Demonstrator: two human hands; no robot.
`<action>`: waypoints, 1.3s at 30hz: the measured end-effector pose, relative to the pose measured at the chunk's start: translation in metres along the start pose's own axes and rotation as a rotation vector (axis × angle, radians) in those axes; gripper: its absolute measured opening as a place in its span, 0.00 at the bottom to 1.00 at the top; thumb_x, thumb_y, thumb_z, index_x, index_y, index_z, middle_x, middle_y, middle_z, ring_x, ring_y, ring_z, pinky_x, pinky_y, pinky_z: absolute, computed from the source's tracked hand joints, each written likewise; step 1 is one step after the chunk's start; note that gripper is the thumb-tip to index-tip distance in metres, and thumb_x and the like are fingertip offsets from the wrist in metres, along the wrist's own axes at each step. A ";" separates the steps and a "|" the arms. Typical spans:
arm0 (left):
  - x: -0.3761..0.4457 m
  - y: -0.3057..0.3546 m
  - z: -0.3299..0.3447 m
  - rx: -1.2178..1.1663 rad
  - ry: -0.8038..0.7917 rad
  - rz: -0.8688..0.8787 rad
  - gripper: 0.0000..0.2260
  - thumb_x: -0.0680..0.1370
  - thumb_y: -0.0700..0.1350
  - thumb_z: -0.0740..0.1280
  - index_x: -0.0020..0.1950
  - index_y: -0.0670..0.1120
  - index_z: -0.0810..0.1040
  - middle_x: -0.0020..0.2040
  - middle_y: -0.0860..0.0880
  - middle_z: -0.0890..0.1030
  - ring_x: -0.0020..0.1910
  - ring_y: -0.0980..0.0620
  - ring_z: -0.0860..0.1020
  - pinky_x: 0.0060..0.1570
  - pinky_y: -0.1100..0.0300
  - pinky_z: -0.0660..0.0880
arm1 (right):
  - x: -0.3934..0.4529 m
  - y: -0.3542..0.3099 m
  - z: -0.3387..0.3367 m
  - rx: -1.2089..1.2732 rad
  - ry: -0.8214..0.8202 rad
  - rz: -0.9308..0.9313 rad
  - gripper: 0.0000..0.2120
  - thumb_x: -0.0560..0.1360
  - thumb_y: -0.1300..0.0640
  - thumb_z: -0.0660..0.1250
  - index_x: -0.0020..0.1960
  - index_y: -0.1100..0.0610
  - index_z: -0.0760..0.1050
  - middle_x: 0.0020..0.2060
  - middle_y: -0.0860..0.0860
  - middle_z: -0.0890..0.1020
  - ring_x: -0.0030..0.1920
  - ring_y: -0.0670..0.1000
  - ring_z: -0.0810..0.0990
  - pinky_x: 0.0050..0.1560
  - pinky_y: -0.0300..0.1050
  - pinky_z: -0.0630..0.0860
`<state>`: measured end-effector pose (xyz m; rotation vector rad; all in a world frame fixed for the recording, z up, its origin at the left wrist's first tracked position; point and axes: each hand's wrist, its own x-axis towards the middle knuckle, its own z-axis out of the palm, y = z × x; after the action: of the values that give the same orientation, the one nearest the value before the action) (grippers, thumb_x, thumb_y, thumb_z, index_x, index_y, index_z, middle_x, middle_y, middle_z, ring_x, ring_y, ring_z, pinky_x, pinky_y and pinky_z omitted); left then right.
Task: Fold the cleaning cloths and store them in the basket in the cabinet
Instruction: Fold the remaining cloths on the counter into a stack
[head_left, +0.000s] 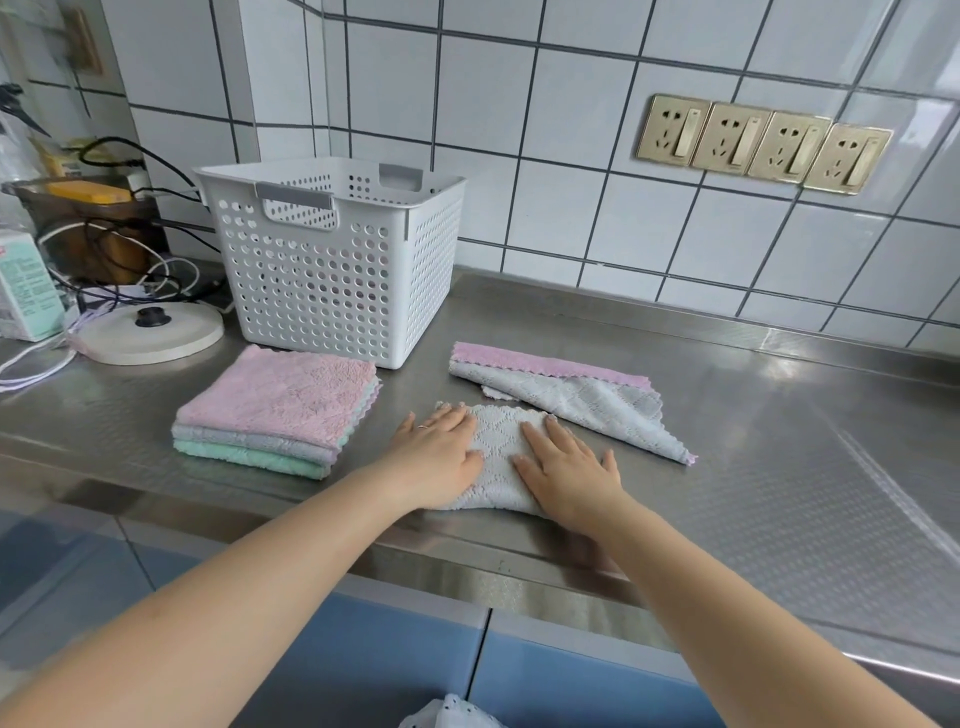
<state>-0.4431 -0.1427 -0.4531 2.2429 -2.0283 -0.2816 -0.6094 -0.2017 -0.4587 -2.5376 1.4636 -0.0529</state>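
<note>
1. Both hands lie flat, fingers straight, on a small folded grey cloth (496, 457) with a quilted diamond weave — the left hand (436, 449) covers its left edge, the right hand (569, 467) its right.
2. The cloth sits near the front edge of the brushed steel tabletop (779, 441).
3. To the left, a squared stack of folded cloths (275, 410) — fluffy pink on top, grey, then mint.
4. Behind the hands, a loose pink-and-grey cloth (571, 395) with scalloped edges lies rumpled.
5. A white perforated plastic basket (332, 260) stands on the tabletop, just behind the stack.
</note>
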 end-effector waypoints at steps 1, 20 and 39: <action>0.000 0.001 0.000 -0.005 0.003 0.000 0.25 0.82 0.51 0.48 0.78 0.46 0.48 0.78 0.48 0.45 0.77 0.52 0.44 0.75 0.48 0.44 | 0.000 0.000 0.000 -0.004 0.008 0.004 0.27 0.79 0.38 0.45 0.76 0.44 0.49 0.77 0.48 0.48 0.77 0.50 0.48 0.72 0.64 0.46; -0.020 0.006 -0.008 -0.840 0.388 -0.030 0.24 0.77 0.32 0.61 0.72 0.46 0.66 0.74 0.51 0.64 0.71 0.57 0.64 0.53 0.79 0.60 | -0.022 0.009 -0.012 0.583 0.226 0.018 0.27 0.74 0.54 0.69 0.71 0.51 0.66 0.67 0.51 0.71 0.62 0.51 0.73 0.61 0.41 0.67; -0.059 -0.164 -0.112 -0.818 0.419 -0.245 0.24 0.76 0.35 0.65 0.72 0.44 0.67 0.71 0.48 0.69 0.69 0.52 0.67 0.71 0.57 0.61 | 0.038 -0.170 -0.034 1.180 -0.064 -0.111 0.16 0.74 0.59 0.70 0.61 0.53 0.76 0.49 0.49 0.79 0.37 0.43 0.76 0.27 0.31 0.72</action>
<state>-0.2661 -0.0722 -0.3726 1.8031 -1.1293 -0.4977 -0.4501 -0.1577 -0.3946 -1.5936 0.8259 -0.6325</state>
